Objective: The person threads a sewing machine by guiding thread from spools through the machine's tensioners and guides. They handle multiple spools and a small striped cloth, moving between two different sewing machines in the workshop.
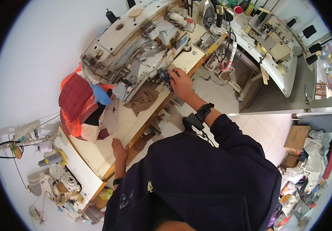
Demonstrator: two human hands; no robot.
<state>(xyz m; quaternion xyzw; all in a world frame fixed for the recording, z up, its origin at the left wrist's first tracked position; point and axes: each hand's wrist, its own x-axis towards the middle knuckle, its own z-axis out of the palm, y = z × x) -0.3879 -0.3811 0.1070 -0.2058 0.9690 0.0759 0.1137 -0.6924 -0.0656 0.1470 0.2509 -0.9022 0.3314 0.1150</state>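
Note:
My right hand [181,84] reaches to the front of an industrial sewing machine [131,52]. Its fingers touch a dark blue bundle [163,75], perhaps cloth or thread, at the machine's end; whether they grip it I cannot tell. My left hand [120,150] rests at the front edge of the cream sewing table [108,153], thumb apart, holding nothing. Between the hands, a crumpled brown cloth [143,99] lies partly under the machine. To its left sits a pile of garments with a dark red checked cloth [76,96] and an orange plastic bag [75,127].
A blue cloth-like piece [100,94] hangs by the machine's left end. An iron [207,14] stands at the back, near a second machine [275,43]. Another machine [67,184] is at lower left. Cardboard box [297,139] and heaped fabrics [301,173] lie at right.

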